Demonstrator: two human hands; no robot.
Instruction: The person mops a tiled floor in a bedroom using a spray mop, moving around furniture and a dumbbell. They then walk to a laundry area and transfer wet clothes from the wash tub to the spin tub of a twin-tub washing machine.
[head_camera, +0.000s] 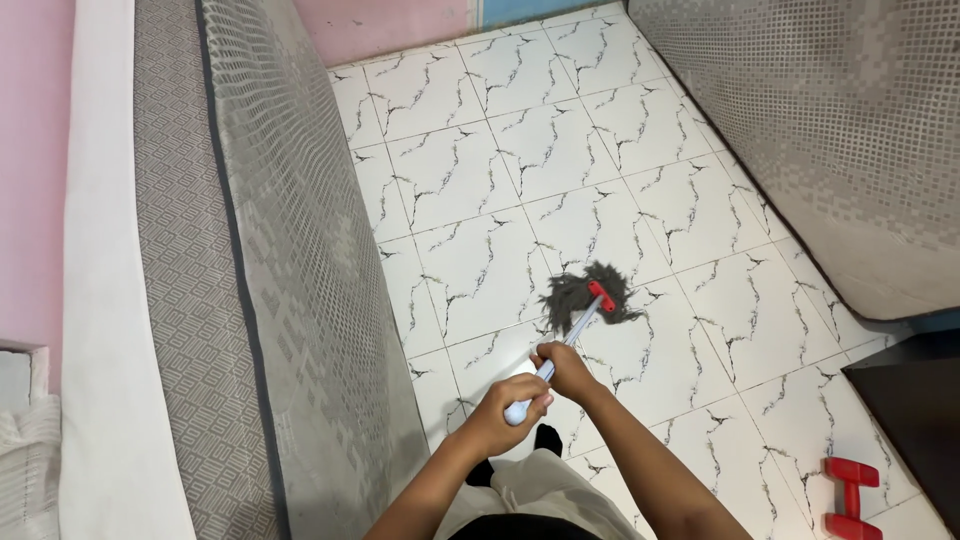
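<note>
Both arms reach out from the bottom of the view. Closest in, the left hand (505, 405) is curled tight around the end of a mop handle (562, 352). Just past it, the right hand (565, 366) is wrapped around the same white handle, a bit farther down. Off to the right, a red dumbbell (848, 497) sits on the floor (480, 170). Farther out, the gray mop head (590, 296) lies flat on the white tiles, with a red clip in its middle. A gray mattress (290, 250) leans up on the left side. Another gray mattress (840, 120) stands on the right.
</note>
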